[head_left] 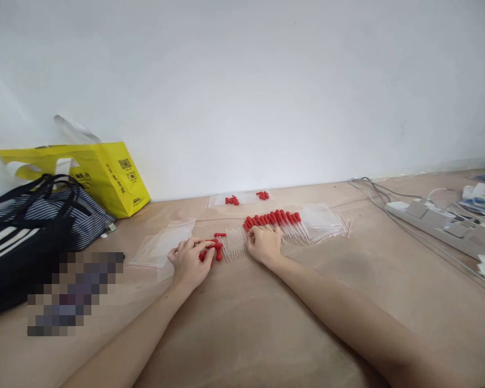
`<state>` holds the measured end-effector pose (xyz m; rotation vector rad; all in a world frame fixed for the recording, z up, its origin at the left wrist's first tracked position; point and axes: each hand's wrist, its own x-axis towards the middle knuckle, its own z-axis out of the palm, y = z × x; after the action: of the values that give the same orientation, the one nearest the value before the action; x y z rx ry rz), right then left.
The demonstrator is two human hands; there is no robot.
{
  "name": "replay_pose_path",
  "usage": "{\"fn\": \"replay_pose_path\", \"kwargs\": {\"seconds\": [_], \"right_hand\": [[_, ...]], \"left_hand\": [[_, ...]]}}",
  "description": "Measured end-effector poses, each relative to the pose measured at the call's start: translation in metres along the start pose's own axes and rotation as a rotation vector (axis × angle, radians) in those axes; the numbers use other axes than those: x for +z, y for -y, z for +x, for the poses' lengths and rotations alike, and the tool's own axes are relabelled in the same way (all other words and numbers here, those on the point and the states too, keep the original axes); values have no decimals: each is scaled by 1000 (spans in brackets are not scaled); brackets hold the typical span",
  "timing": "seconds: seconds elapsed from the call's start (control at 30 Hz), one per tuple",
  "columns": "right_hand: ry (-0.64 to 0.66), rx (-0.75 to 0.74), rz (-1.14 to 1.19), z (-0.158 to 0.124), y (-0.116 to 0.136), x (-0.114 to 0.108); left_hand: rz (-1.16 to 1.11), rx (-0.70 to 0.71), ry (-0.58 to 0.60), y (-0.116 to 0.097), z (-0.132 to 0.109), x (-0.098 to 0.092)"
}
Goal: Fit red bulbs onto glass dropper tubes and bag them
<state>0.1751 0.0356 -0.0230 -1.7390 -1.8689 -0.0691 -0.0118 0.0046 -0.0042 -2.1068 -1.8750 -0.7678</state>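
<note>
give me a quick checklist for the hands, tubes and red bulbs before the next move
1. Loose red bulbs within reach: ok, clustered at the left hand.
2. Bare clear tubes lined up: ok, side by side between the hands.
3. Every tube fitted with a bulb: not ok, those between the hands have none.
4. Right hand gripping a tube: cannot tell, the fingers' undersides are hidden.
5. Power strip apart from both hands: ok, well off to the right.

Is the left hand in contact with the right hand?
Apart: the head view shows clear tubes lying between the left hand and the right hand.
</note>
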Motion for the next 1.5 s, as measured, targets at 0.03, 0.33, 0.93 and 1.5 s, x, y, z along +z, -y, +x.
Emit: {"fn": "replay_pose_path", "kwargs": {"seconds": [0.03, 0.33, 0.93, 1.5], "right_hand": [[2, -4, 8, 0, 0, -1], [122, 29, -56, -1, 10, -11], [188, -70, -189, -6, 12, -24], [225, -360, 108, -56, -73, -66]], "left_hand": [[8, 13, 2, 0, 1, 1], [14, 10, 76, -4, 4, 3], [-1, 141, 56, -9, 2, 1], [-198, 354, 72, -30, -14, -11]]}}
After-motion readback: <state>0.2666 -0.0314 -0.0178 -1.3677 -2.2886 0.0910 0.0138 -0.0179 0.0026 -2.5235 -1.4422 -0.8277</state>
